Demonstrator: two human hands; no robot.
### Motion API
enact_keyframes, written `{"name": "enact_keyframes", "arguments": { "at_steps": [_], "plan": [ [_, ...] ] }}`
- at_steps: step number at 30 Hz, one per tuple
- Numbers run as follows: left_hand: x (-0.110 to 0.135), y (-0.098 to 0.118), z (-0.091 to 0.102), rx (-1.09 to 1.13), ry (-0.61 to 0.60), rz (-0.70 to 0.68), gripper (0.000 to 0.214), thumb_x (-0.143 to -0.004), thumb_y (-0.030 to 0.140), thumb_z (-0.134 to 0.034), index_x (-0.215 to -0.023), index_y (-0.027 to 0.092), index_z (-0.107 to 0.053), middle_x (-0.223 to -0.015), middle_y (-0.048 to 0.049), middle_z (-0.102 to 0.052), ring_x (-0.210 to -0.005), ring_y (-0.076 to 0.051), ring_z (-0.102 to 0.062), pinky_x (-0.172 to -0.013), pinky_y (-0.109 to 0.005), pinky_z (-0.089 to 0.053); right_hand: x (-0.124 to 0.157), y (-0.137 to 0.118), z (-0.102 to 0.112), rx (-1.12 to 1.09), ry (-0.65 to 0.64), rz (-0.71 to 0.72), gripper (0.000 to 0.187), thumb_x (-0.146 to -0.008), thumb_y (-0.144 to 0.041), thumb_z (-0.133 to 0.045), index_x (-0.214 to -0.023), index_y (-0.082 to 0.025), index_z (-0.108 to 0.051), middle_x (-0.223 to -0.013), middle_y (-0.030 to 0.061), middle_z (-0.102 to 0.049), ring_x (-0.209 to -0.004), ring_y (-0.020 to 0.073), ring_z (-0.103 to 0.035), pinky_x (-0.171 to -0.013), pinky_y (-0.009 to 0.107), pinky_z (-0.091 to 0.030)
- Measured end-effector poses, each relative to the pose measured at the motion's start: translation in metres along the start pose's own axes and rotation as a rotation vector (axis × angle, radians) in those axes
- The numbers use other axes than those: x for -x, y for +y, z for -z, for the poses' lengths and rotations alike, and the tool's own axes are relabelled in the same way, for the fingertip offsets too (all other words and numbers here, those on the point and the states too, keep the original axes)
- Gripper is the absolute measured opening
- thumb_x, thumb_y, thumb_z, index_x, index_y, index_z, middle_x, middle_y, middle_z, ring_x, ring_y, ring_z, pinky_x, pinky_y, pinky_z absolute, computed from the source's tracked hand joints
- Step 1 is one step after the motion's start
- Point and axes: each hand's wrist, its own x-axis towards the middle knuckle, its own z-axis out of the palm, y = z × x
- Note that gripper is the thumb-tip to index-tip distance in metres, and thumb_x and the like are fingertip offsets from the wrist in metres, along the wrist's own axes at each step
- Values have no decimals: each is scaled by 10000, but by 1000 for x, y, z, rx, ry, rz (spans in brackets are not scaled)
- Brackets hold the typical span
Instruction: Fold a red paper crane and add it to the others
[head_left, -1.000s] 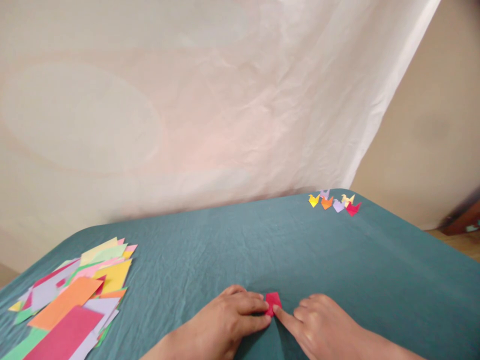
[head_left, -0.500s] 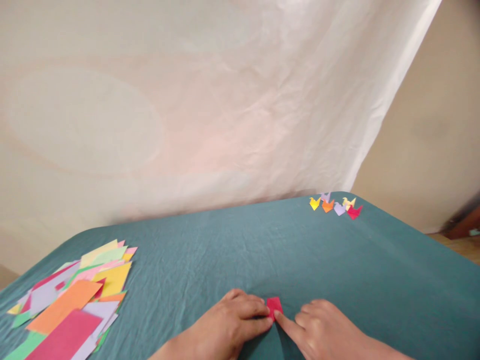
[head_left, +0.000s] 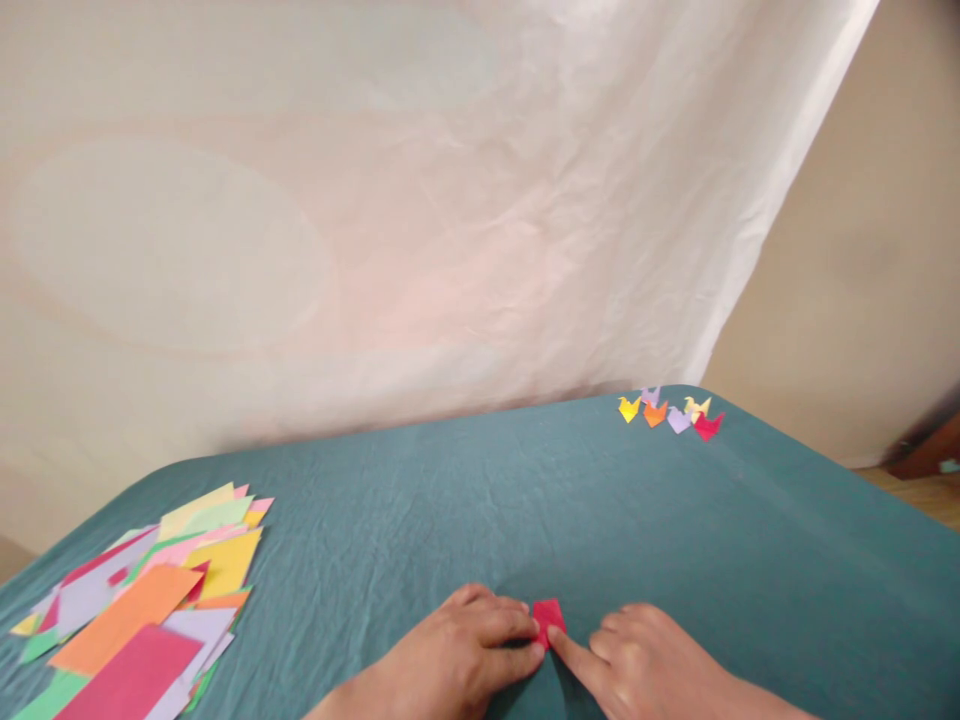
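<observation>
A small folded red paper [head_left: 549, 616] lies on the teal tablecloth [head_left: 675, 540] near the front edge. My left hand [head_left: 457, 660] rests on the cloth with its fingertips pressed against the paper's left side. My right hand [head_left: 645, 665] has its forefinger stretched out, its tip pressing the paper's lower right edge, while the other fingers are curled under. Both hands hold the paper down between them.
A loose pile of coloured paper sheets [head_left: 142, 600] lies at the front left. Several small folded paper figures [head_left: 671, 412] stand in a row at the far right corner. A creased white sheet [head_left: 420, 200] hangs behind the table.
Both hands have stayed on the red paper with only slight shifts of the fingertips. The view has drifted a little.
</observation>
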Motion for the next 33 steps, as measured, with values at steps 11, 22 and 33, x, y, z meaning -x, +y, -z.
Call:
{"name": "enact_keyframes", "arguments": {
  "at_steps": [11, 22, 33],
  "plan": [
    [-3, 0, -9, 122, 172, 31, 338, -944, 141, -391, -1237, 249, -521, -1103, -73, -656, -1034, -187, -589, -917, -327, -429, 0, -2, 2, -19, 18, -40, 246, -773, -162, -549, -1014, -187, -586, -591, -28, -660, -488, 158, -594, -483, 310, -281],
    [-29, -8, -24, 217, 306, 336, 114, -743, 75, -677, -766, 186, -685, -818, -10, -635, -844, -169, -559, -792, -285, -425, -1, -2, -3, -2, 32, -16, 224, -809, -159, -524, -1025, -180, -578, -590, -18, -671, -484, 162, -594, -468, 307, -269],
    [-30, -9, -33, 285, 374, 400, 165, -674, 52, -731, -735, 196, -680, -813, 10, -622, -851, -167, -548, -811, -298, -391, 1, -1, 3, -18, 0, -34, 283, -773, -176, -570, -1055, -187, -591, -618, -20, -677, -514, 168, -605, -496, 307, -300]
  ]
}}
